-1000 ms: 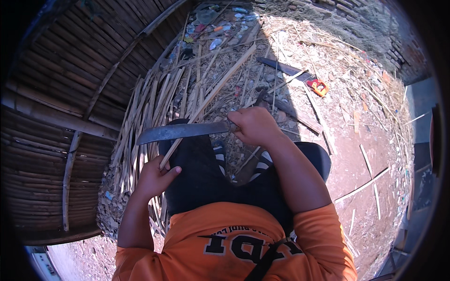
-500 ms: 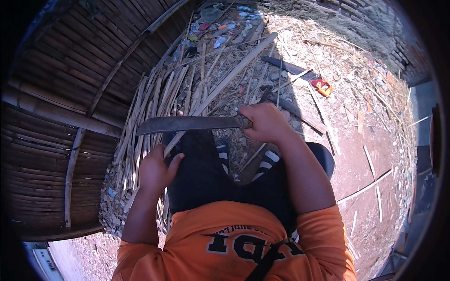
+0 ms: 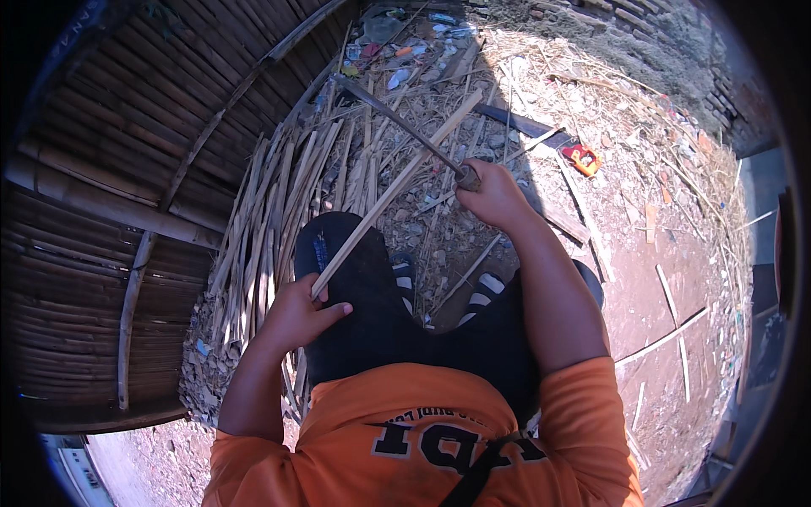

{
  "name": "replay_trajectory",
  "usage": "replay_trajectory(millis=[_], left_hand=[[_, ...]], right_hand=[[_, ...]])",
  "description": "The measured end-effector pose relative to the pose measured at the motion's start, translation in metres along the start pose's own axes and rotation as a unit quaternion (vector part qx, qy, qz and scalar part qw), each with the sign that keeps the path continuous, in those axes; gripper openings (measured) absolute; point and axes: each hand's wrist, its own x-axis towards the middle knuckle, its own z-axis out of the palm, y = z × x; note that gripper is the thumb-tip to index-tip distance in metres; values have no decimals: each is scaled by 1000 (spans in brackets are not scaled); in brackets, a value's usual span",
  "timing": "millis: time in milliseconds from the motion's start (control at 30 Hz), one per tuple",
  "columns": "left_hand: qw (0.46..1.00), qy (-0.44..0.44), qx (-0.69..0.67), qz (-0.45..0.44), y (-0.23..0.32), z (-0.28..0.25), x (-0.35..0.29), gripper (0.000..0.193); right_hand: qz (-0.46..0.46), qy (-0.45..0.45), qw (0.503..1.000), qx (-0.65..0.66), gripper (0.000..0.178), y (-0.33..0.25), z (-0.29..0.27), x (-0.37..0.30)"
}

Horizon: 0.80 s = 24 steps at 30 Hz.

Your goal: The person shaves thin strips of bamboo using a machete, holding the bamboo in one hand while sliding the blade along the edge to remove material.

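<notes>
R hand is gripping the machete, blade now swinging up and far-left off horizontal. L hand is clamping the bamboo strip across the knee; a chop looks imminent.

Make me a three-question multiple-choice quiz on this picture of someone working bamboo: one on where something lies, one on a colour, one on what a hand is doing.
1. Where does the pile of split bamboo strips lie?
A. to the person's left, by the bamboo wall
B. behind the person
C. on the person's lap

2. What colour is the person's shirt?
A. blue
B. orange
C. white

3. What is the right hand doing?
A. resting open on the ground
B. gripping the handle of a long blade
C. holding a cup

Answers:
1. A, the strips fan out beside the bamboo wall on the left.
2. B, sleeves and chest are plainly orange.
3. B, its fingers close round the handle of the long blade, raised over the bamboo stick that the left hand holds.
</notes>
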Motion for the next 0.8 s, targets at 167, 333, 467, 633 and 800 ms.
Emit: replay_trajectory(millis=[167,333,467,633,800], left_hand=[[999,-29,-41,-4,-6,5,0,46],[994,51,-95,-28,-27,-9,-5,45],[985,83,-137,-63,-35,-53,-9,42],[974,216,-9,-71,-134,-79,16,43],[809,433,377,-121,-165,-92,39,71]], right_hand=[[-127,-93,981,-116,31,-31,26,-21],[-5,23,996,-88,30,11,1,-2],[140,127,982,8,33,39,-23,-3],[196,154,965,78,31,31,-15,-1],[167,181,968,53,32,28,-20,-3]])
